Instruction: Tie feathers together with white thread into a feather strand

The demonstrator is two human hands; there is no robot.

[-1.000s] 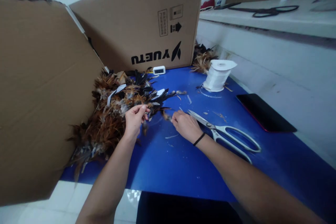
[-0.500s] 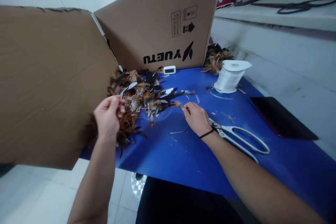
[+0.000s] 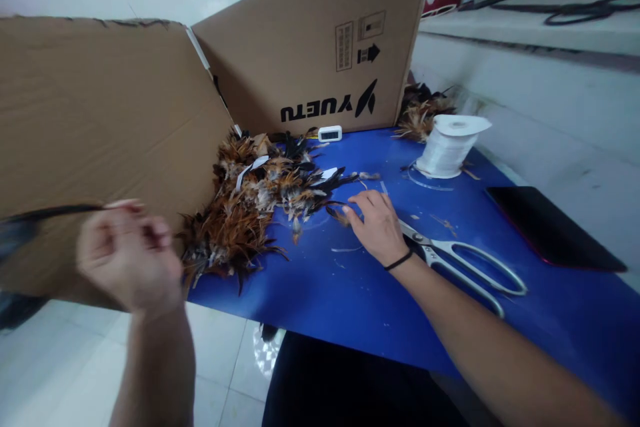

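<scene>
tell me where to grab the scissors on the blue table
Likely by the handle loops, coming from the near right. The scissors lie flat with the blades shut and pointing under the right hand, while the loops sit clear on the table.

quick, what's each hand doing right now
Left hand: closed, pinching a dark feather, off the table edge; blurred.
Right hand: open, fingers on a small feather on the blue table.
</scene>
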